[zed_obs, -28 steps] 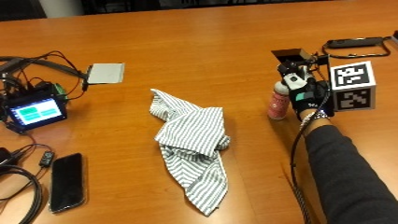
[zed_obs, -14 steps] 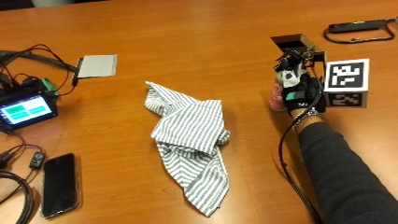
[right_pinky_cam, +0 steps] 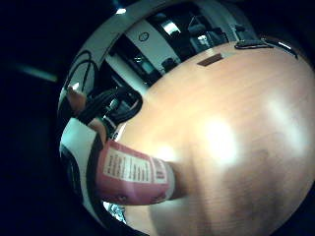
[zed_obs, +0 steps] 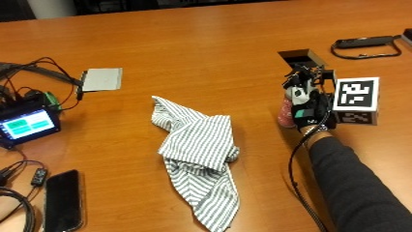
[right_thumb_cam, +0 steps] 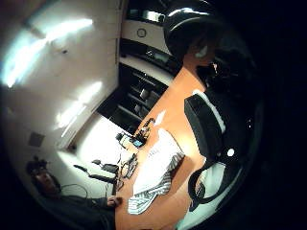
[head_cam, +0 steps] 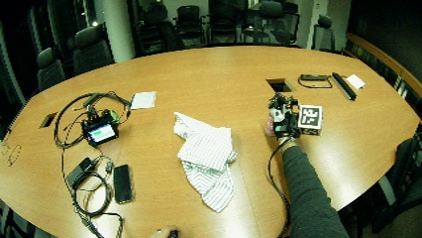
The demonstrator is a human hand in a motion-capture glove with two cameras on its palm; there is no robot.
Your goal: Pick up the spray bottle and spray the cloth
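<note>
On the wooden table (zed_obs: 212,43) a grey-and-white striped cloth (zed_obs: 199,145) lies crumpled near the middle. To its right my gloved right hand (zed_obs: 313,110) grips a spray bottle (zed_obs: 285,112) with a pink label, held upright, its white spray head above my fingers. The little finger side palm view has the pink-labelled bottle (right_pinky_cam: 133,173) close against the palm, low over the table; whether its base touches the wood I cannot tell. In the thumb side palm view the cloth (right_thumb_cam: 153,172) lies on the table beyond the hand. The wide view shows the hand (head_cam: 287,124) a short way from the cloth (head_cam: 206,148).
At the left stand a small screen with cables (zed_obs: 25,123), a black phone (zed_obs: 62,200) and a grey pad (zed_obs: 102,79). A square cable opening (zed_obs: 301,57) sits just behind my hand. A black strapped item (zed_obs: 363,44) lies at the far right.
The outside view has shifted a little. My hand stays wrapped round the bottle in about the same spot. The cloth has not moved.
</note>
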